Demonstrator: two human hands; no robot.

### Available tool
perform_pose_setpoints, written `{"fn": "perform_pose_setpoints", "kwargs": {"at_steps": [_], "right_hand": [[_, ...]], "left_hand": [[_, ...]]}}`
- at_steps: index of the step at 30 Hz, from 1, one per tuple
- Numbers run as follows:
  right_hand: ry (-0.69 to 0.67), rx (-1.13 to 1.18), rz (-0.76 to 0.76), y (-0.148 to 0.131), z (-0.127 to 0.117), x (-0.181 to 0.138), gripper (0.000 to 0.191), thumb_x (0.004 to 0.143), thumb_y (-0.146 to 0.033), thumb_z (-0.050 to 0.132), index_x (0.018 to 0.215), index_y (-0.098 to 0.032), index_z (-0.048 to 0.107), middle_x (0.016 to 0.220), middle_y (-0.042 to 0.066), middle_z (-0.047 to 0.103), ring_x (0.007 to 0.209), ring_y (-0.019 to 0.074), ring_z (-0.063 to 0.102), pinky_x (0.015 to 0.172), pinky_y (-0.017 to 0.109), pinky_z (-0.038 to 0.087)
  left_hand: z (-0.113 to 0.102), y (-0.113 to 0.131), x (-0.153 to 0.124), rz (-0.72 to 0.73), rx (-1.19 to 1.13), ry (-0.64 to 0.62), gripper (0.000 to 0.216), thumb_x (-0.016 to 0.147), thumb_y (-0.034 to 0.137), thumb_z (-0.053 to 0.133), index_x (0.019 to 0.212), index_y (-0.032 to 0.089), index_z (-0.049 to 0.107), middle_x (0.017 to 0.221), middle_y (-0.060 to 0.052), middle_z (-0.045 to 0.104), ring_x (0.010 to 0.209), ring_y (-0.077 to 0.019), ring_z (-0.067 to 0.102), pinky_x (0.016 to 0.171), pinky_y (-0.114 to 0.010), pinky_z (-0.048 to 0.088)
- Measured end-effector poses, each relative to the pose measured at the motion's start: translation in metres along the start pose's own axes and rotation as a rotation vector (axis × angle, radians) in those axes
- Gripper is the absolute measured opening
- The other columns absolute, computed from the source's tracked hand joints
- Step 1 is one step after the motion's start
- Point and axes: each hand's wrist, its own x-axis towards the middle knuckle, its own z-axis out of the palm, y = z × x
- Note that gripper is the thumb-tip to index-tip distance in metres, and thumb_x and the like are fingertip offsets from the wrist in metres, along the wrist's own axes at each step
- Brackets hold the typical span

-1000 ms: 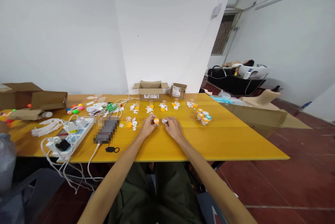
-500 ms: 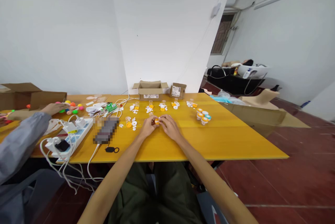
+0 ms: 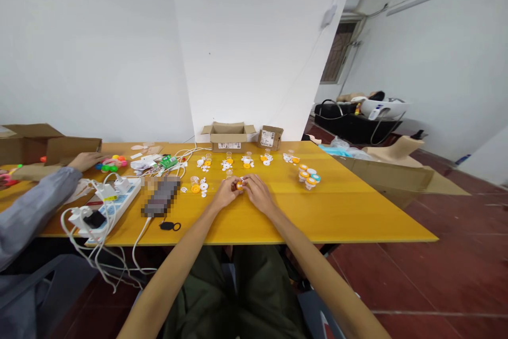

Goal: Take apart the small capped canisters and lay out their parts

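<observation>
Over the middle of the table, my left hand [image 3: 226, 192] has its fingers closed round a small orange and white plastic piece [image 3: 239, 185]. My right hand [image 3: 254, 191] meets it from the other side, fingertips pinched at the same piece; whether they hold a separate small part is hidden. Just left of my left hand lie an orange cap [image 3: 196, 189], a clear cup [image 3: 194, 180] and white discs [image 3: 203, 187]. Behind my hands, similar sets of white, orange and clear parts [image 3: 246, 164] sit in a row. To the right stand several put-together pieces [image 3: 309, 176] with orange, white and blue tops.
Two cardboard boxes [image 3: 229, 144] stand at the wall. Left are a blurred-out device [image 3: 161, 197], a black key fob [image 3: 170, 226], a power strip [image 3: 115, 207] with cables, and a co-worker's hand [image 3: 85, 161] near coloured balls [image 3: 113, 163]. A large carton [image 3: 389, 175] stands beyond the right edge.
The orange and white piece has turned slightly between my fingers, and my right fingertips have shifted on it. The co-worker's hand has moved a little left from the balls.
</observation>
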Motion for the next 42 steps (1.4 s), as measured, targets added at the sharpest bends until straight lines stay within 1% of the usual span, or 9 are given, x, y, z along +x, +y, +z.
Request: {"fn": "perform_pose_setpoints", "kwargs": {"at_steps": [9,14,20,27,34,39,42], "right_hand": [[-0.026,-0.047,0.032,0.0017,0.0038,-0.0015,0.020,0.089,-0.013,0.049,0.100,-0.024,0.061,0.100,0.008,0.065,0.095,0.0236,0.061,0.086,0.039,0.051],[-0.036,-0.050,0.031,0.0009,0.0038,-0.0020,0.018,0.091,-0.016,0.048,0.100,-0.024,0.061,0.099,0.008,0.065,0.095,0.0232,0.061,0.085,0.038,0.051],[-0.023,-0.042,0.015,-0.0017,0.0037,-0.0020,0.019,0.092,-0.014,0.045,0.098,-0.023,0.061,0.097,0.008,0.065,0.093,0.0225,0.062,0.084,0.038,0.052],[-0.012,-0.036,0.026,0.0024,0.0071,-0.0037,0.024,0.091,-0.013,0.043,0.104,-0.023,0.060,0.099,0.009,0.064,0.095,0.0225,0.062,0.086,0.038,0.052],[-0.033,-0.080,0.029,0.0049,0.0098,-0.0041,0.024,0.090,-0.012,0.044,0.100,-0.025,0.061,0.097,0.008,0.064,0.092,0.0226,0.061,0.084,0.038,0.052],[-0.065,-0.112,0.036,0.0041,0.0070,-0.0036,0.023,0.088,-0.008,0.044,0.091,-0.024,0.060,0.091,0.006,0.064,0.087,0.0221,0.060,0.079,0.035,0.051],[-0.081,-0.114,0.048,0.0037,0.0050,-0.0032,0.023,0.086,-0.006,0.044,0.088,-0.024,0.059,0.088,0.006,0.064,0.085,0.0222,0.060,0.076,0.034,0.050]], "left_hand": [[0.0005,0.0004,0.0000,0.004,-0.005,0.005,0.023,0.068,0.012,0.065,0.089,0.019,0.066,0.072,0.003,0.066,0.062,-0.0127,0.056,0.063,-0.024,0.047],[0.0007,0.0013,-0.0006,0.011,-0.009,0.005,0.021,0.069,0.011,0.064,0.088,0.019,0.066,0.073,0.002,0.066,0.063,-0.0128,0.057,0.064,-0.025,0.047],[-0.0002,0.0014,-0.0008,0.007,-0.003,0.007,0.022,0.068,0.009,0.063,0.087,0.019,0.065,0.073,0.003,0.065,0.065,-0.0130,0.057,0.066,-0.025,0.047],[0.0005,-0.0026,-0.0005,-0.006,-0.002,0.015,0.024,0.068,0.009,0.063,0.089,0.019,0.065,0.075,0.003,0.065,0.064,-0.0128,0.057,0.065,-0.025,0.047],[0.0007,-0.0065,0.0002,-0.003,0.016,0.023,0.023,0.068,0.010,0.062,0.089,0.020,0.063,0.075,0.003,0.065,0.064,-0.0129,0.057,0.064,-0.025,0.046],[0.0002,-0.0074,-0.0001,0.000,0.057,0.061,0.023,0.067,0.008,0.060,0.087,0.020,0.062,0.069,0.005,0.062,0.060,-0.0120,0.053,0.061,-0.024,0.044],[-0.0009,-0.0061,-0.0003,-0.001,0.062,0.094,0.025,0.066,0.007,0.058,0.087,0.020,0.062,0.070,0.005,0.063,0.060,-0.0120,0.053,0.061,-0.023,0.045]]}}
